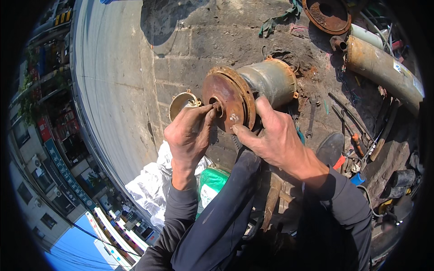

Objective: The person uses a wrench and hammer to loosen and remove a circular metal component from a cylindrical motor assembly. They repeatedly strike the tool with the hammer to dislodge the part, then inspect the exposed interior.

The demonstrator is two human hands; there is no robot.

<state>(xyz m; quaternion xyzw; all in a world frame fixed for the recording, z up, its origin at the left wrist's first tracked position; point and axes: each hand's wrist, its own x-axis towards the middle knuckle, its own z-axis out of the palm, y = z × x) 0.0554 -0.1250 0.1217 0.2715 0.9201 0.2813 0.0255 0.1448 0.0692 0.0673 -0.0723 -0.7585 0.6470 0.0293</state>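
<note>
A rusty brown round flanged casing (214, 86), with a hole in its middle, faces me above my raised knee. My right hand (282, 140) is closed on its right edge, thumb and fingers spread over the rim. At the central hole, my left hand (190, 133) pinches with its fingertips. Whatever lies between those fingertips is hidden or too small to tell. Directly behind the casing is a grey metal cylinder (269, 81) with a rusty lugged rim; whether the two are joined I cannot tell. A pale ring-shaped metal part (174, 106) lies on the ground left of them.
A long rusty cylinder (379, 72) and a rusty round cover (332, 27) lie at the upper right. A wrench (311, 117) and an orange-handled tool (357, 145) are on the dirty ground. White sheeting (151, 180) and a green-and-white bag (211, 180) sit beside my left arm.
</note>
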